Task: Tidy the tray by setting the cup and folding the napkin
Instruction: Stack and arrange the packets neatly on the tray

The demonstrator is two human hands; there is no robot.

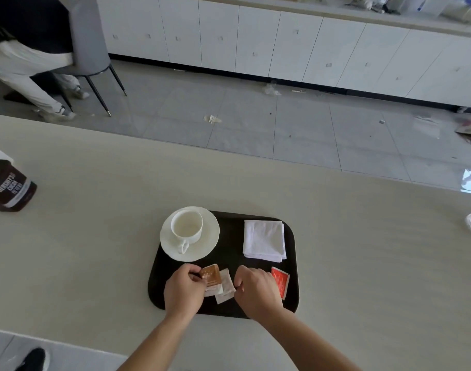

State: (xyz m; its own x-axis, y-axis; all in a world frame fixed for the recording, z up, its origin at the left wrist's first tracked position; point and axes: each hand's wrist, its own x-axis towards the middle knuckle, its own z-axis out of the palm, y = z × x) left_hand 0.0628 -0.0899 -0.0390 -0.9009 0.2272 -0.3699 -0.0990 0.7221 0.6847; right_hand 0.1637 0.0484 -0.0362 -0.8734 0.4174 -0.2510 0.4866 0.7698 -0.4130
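tray (230,245) black; cup (186,226) white; napkin (264,240) white; packet (280,281) red

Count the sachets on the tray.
3. A brown sachet pinched by the left hand, a white sachet between the hands, and a red sachet just right of the right hand. The hands may hide more.
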